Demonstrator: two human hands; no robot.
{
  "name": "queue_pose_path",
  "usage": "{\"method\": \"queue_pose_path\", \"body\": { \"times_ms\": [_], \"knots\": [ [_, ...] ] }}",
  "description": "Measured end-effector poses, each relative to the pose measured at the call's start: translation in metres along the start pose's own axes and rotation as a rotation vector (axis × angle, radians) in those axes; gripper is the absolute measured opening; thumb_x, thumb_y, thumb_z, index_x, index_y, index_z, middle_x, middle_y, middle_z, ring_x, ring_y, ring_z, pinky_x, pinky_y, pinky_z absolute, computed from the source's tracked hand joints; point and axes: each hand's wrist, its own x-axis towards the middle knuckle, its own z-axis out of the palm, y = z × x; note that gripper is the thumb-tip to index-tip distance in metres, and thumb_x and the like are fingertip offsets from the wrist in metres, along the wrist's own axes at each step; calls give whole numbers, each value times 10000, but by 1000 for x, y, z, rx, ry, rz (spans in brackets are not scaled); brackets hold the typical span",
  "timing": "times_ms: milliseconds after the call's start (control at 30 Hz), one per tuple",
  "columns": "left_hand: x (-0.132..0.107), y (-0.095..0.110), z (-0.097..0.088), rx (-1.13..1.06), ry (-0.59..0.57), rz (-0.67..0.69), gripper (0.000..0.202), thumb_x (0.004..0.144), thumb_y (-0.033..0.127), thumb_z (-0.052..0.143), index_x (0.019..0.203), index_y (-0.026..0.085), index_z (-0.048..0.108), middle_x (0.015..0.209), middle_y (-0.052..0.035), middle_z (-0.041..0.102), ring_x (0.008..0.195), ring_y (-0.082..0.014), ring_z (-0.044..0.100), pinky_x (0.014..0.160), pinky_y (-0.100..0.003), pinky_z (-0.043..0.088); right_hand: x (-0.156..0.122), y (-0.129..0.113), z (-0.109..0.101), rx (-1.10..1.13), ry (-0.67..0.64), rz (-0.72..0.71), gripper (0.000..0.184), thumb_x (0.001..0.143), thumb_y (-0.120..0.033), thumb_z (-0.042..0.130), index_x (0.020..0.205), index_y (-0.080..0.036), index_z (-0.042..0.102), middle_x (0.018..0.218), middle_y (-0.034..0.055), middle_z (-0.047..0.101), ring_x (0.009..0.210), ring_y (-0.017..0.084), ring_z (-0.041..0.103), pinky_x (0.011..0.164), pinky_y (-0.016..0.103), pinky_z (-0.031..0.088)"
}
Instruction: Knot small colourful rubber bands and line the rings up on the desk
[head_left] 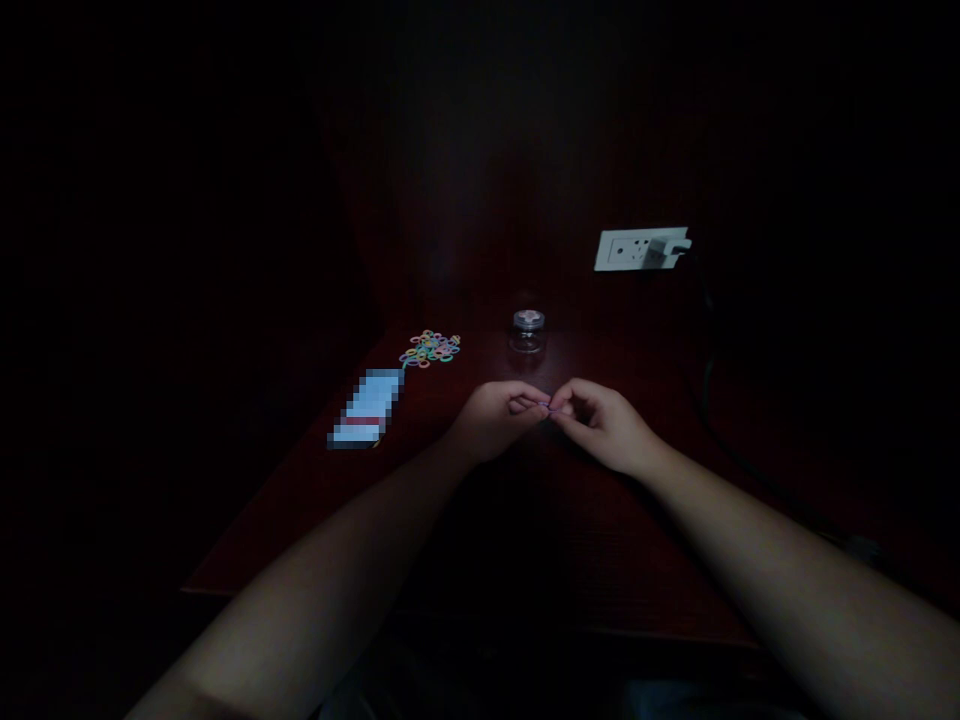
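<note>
My left hand [496, 415] and my right hand [600, 422] meet just over the dark red table, fingertips almost touching. Each is closed in a pinch on a small purple hair tie [550, 408], mostly covered by the fingers. Beyond them stands a small clear jar [528, 335] with its lid on. To the left lies a loose pile of colourful hair ties [433, 349], in pink, yellow, green and purple.
A phone [369, 405] with a lit, blurred-out screen lies left of my hands. At the back right is a white wall socket [641, 249] with a plug in it. Its dark cable [709, 400] runs down the right side. The table's front edge [600, 630] crosses below my arms.
</note>
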Motion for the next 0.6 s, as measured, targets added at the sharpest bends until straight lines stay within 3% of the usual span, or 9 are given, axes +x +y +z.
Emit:
{"method": "queue_pose_path", "body": {
  "times_ms": [200, 433, 600],
  "knots": [
    [2, -3, 1, -149, 30, -9, 282, 750, 289, 648, 967, 109, 654, 900, -92, 700, 758, -129, 640, 704, -253, 497, 1, -2, -1, 52, 78, 0, 138, 794, -267, 583, 889, -169, 562, 719, 17, 552, 623, 119, 493, 577, 253, 425],
    [1, -4, 3, -212, 37, -50, 296, 707, 259, 688, 955, 109, 626, 852, -72, 689, 705, -106, 623, 668, -240, 489, 0, 0, -3, -36, 96, 8, 114, 798, -278, 578, 831, -170, 598, 688, 20, 573, 608, 127, 508, 560, 258, 423],
    [1, 1, 2, -202, 26, -84, 222, 772, 286, 602, 896, 109, 652, 813, -67, 686, 679, -101, 600, 631, -236, 472, -1, 3, -3, -16, 79, -10, 96, 805, -264, 576, 839, -177, 599, 735, 35, 607, 644, 139, 540, 589, 270, 444]
  ]
}}
